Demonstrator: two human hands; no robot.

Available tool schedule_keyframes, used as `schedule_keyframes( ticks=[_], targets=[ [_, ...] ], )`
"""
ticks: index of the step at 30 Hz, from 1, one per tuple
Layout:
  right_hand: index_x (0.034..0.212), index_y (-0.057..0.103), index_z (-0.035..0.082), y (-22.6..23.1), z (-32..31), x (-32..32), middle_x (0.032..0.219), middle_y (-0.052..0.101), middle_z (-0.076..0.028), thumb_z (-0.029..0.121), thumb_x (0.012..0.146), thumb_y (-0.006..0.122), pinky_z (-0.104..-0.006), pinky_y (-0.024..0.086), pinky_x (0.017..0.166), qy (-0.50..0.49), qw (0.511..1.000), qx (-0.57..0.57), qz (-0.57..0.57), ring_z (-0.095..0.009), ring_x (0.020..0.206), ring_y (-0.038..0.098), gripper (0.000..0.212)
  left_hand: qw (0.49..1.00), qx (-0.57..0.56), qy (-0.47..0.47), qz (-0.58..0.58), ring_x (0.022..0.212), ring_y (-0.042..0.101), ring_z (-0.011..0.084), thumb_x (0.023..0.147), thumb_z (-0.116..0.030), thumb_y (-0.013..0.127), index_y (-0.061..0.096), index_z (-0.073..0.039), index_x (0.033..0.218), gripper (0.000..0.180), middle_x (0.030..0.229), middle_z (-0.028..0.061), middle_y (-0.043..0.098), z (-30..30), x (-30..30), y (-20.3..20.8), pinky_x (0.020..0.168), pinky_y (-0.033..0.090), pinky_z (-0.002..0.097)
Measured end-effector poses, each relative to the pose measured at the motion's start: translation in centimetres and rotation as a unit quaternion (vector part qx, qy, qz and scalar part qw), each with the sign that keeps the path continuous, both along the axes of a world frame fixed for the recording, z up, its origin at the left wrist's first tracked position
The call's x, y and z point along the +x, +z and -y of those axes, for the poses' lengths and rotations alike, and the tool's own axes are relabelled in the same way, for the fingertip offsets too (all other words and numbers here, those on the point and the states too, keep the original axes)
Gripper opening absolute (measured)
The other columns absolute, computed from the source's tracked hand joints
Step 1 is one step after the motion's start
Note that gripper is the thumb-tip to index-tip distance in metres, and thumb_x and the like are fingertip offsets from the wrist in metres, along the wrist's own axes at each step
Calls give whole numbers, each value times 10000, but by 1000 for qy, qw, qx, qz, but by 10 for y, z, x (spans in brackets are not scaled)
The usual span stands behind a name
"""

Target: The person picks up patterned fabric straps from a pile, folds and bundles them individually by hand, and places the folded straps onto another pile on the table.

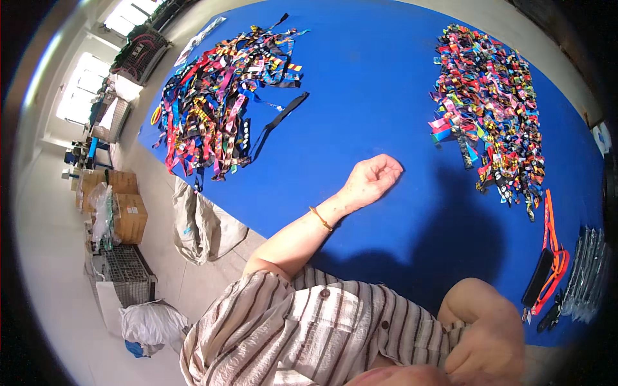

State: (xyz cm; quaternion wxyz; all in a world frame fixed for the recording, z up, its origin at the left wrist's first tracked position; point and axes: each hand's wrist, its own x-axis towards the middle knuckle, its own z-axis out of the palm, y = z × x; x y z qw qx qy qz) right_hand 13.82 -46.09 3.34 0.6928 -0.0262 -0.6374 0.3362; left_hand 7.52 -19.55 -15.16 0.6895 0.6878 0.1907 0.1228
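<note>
My left hand (374, 178) rests on the blue tabletop (347, 83), its fingers curled in and nothing showing in them. A thin bracelet (320, 219) circles that wrist. My right arm (486, 321) is bent back sharply at the lower right, and its hand is out of the picture. To the far left of my left hand lies a loose, tangled heap of colourful lanyards (219, 106). On the right, many more bright lanyards lie bunched closely in a long patterned stack (492, 109). Neither hand touches the lanyards.
An orange-red strap (557, 270) with a black piece (538, 276) lies near the right edge, beside clear plastic packets (582, 276). Left of the table are a whitish sack (196, 225), cardboard boxes (129, 209), a wire crate (129, 273) and a white bag (154, 325).
</note>
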Motion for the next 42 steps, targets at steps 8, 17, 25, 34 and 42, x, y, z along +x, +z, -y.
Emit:
schedule_keyframes(
  ticks=[8,17,25,34,42],
  targets=[
    [579,525,59,8,-16,-9,624,504,-62,86,805,606,-313,399,429,6,999,-9,54,-201,509,529,241,999,33,-3,-2,689,461,-12,966,-122,618,641,-39,1009,96,778,-86,557,-2,1,-1,607,402,169],
    [988,663,3,-7,-14,19,1023,687,-23,127,1004,506,-187,517,744,32,937,219,272,-41,850,656,200,999,35,-1,0,684,460,-12,959,-117,627,645,-42,996,85,775,-86,559,-1,5,0,605,403,173],
    [815,612,11,-3,-15,-8,849,602,-47,105,886,565,-265,473,627,-61,980,153,112,-139,736,604,127,998,61,9,-25,694,469,-10,962,-112,621,644,-41,998,83,790,-84,566,-2,-1,0,610,410,172],
    [574,574,3,14,-11,-23,571,521,-92,48,735,616,-332,457,462,-105,993,-3,-54,-228,511,554,172,982,112,154,15,786,553,37,962,-112,624,657,-36,990,88,865,-45,639,-50,-31,11,700,466,209],
    [594,596,-21,10,-8,-29,595,551,-109,60,702,634,-347,475,463,-140,987,22,-69,-240,528,577,141,786,467,386,-127,808,639,221,866,-96,651,667,-41,953,104,848,112,669,-175,-127,21,749,514,335]
  ],
)
